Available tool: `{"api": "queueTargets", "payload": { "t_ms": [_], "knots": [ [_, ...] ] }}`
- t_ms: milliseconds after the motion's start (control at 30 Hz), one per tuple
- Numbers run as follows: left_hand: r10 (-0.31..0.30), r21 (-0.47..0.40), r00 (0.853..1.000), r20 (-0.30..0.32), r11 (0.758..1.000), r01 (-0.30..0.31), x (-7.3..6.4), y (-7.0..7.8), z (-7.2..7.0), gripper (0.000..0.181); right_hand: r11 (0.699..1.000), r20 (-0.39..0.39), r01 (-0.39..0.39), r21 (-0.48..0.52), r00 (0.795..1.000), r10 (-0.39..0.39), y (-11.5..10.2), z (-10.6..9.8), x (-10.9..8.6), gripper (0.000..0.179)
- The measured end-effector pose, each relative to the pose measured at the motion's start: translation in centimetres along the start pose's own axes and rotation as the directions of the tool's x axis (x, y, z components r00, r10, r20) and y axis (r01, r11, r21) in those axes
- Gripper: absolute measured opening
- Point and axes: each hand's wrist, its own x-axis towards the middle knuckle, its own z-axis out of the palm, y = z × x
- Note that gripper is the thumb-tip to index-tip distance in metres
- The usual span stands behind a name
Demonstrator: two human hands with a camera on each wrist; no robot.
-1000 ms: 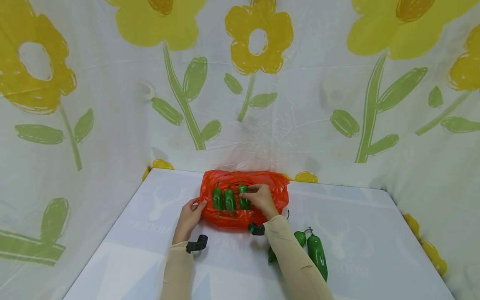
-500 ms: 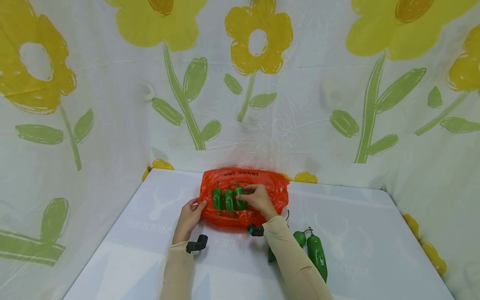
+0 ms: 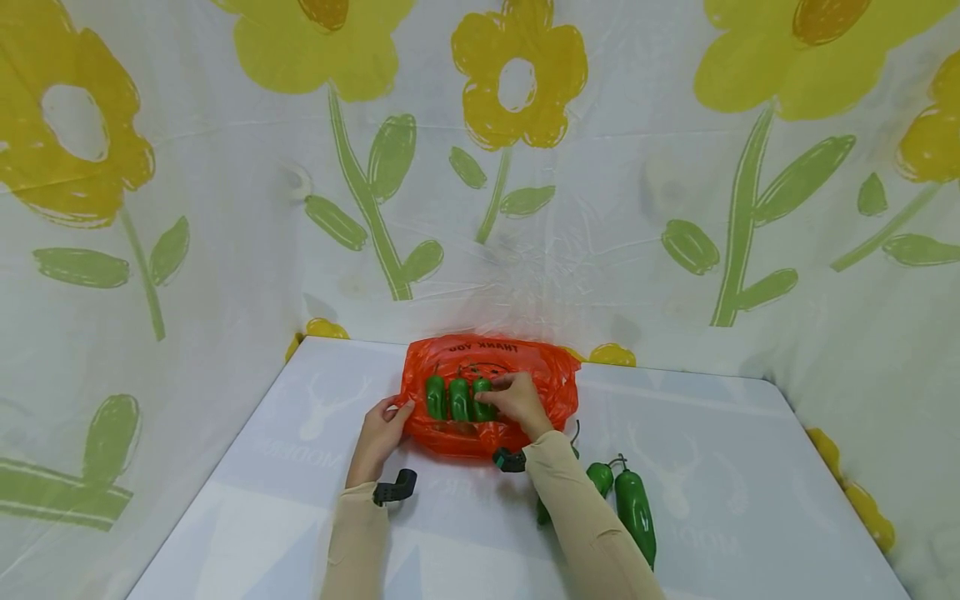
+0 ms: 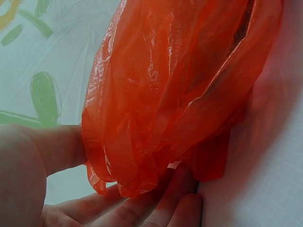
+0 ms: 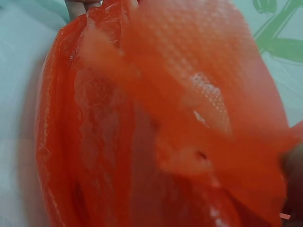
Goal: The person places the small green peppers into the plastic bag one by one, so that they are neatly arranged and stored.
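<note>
In the head view a red plastic bag point(image 3: 551, 392) lies spread at the far middle of the table. Two green peppers point(image 3: 436, 398) stand side by side in its opening, stems up. My right hand point(image 3: 523, 402) pinches another green pepper point(image 3: 481, 410) just right of them, its thumb across the front. At the bag's left edge, my left hand point(image 3: 381, 433) grips the red plastic. Up close in the left wrist view, the gathered bag point(image 4: 142, 104) sits between the thumb and the fingers point(image 4: 142, 208). Red plastic point(image 5: 203, 113) covers most of the right wrist view and hides the pepper there.
More green peppers point(image 3: 634, 510) lie on the white table point(image 3: 720, 467) beside the right forearm, which partly covers some of them. A flower-printed curtain point(image 3: 585, 225) rises right behind the bag and along both sides.
My right hand has brought its pepper slightly left, closer to the other two. The bag's back panel has risen, showing its black lettering. The left hand has stayed put.
</note>
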Motion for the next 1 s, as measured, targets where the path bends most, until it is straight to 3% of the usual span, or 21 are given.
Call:
{"api": "queueTargets", "payload": {
  "t_ms": [333,1000],
  "knots": [
    [0.001,0.001,1.000,-0.002,1.000,-0.001,-0.1,0.0,0.1,0.065,0.999,0.005,-0.036,-0.004,0.999,0.036,0.1,0.6,0.1,0.048],
    [-0.016,-0.017,1.000,0.001,1.000,0.016,0.0,0.0,0.0,0.067,0.999,0.007,-0.017,-0.043,1.000,0.018,-0.6,1.2,-0.5,0.046]
  ]
}}
